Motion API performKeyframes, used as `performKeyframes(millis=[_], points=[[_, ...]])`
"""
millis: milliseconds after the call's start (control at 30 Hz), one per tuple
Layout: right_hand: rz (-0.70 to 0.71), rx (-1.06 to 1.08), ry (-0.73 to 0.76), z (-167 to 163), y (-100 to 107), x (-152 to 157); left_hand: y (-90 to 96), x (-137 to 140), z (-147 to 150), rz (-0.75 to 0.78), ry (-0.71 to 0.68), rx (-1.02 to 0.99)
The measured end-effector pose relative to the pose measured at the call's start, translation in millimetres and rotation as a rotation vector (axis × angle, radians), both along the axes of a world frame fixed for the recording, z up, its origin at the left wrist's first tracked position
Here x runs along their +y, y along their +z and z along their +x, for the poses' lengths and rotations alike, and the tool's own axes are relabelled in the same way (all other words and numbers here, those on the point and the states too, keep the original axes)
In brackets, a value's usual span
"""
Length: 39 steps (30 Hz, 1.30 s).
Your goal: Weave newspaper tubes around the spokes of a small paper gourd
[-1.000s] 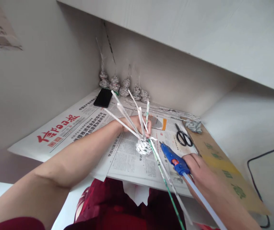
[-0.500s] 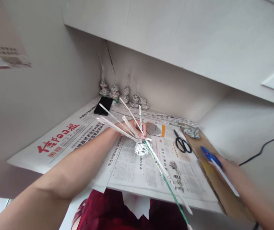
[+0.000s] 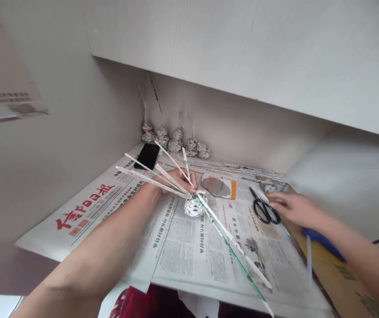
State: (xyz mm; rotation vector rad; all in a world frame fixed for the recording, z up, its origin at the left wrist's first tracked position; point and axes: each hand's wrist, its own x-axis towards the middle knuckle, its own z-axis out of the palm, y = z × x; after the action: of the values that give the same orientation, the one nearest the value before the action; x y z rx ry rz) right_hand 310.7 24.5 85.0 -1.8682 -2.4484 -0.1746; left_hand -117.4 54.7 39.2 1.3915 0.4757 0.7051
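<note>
My left hand [image 3: 184,180] pinches the top of a small round weave of rolled newspaper [image 3: 195,206]. Several thin paper strips fan out from it to the upper left, and two long ones, a white strip and a green strip [image 3: 231,251], run down to the right. Over the cardboard, my right hand [image 3: 293,207] reaches leftward with its fingers extended and nothing seen in them. Its fingertips are beside the handles of black scissors [image 3: 265,211]; whether they touch is unclear. A blue glue gun [image 3: 323,242] with a whitish stick lies on the cardboard, partly behind my right forearm.
Newspaper [image 3: 189,251] covers the table. Several finished-looking woven paper pieces [image 3: 176,140] line the back wall, near a black phone [image 3: 147,156]. Long paper rods [image 3: 232,167] lie along the back. A printed packet [image 3: 218,186] and cardboard [image 3: 338,274] are also there. An overhanging white panel [image 3: 235,57] is above.
My right hand has let go of the blue glue gun on the cardboard and moved up and left to the scissors. The left hand keeps its pinch on the weave.
</note>
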Motion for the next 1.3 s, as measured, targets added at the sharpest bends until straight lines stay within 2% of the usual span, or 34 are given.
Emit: performKeyframes(millis=[67, 167, 267, 367, 467, 600, 833, 1133, 1300], points=[[-0.112, 0.004, 0.102, -63, -2, 22, -1.3, 1, -4, -0.014, -0.018, 0.018], [-0.081, -0.024, 0.221, -133, -15, 61, -4.7, 3, -7, -0.037, -0.064, 0.047], [0.003, 0.033, 0.195, -173, -33, 103, -7.4, 3, -8, -0.062, -0.094, 0.061], [0.055, 0.08, 0.145, -194, -50, 137, -7.7, 2, -8, -0.095, -0.095, 0.049], [0.082, 0.124, 0.125, -206, -62, 153, -6.6, 2, -8, -0.146, -0.075, 0.031], [0.108, 0.176, 0.152, -210, -68, 156, -6.8, 3, -10, -0.177, -0.04, 0.044], [0.087, 0.228, 0.212, -202, -65, 157, -5.9, 6, -15, -0.145, 0.003, 0.076], [0.124, 0.227, 0.103, -209, -64, 179, -3.5, 5, -16, -0.149, 0.01, 0.088], [0.103, 0.2, 0.111, -214, -59, 186, -5.3, 8, -20, -0.142, 0.054, 0.085]])
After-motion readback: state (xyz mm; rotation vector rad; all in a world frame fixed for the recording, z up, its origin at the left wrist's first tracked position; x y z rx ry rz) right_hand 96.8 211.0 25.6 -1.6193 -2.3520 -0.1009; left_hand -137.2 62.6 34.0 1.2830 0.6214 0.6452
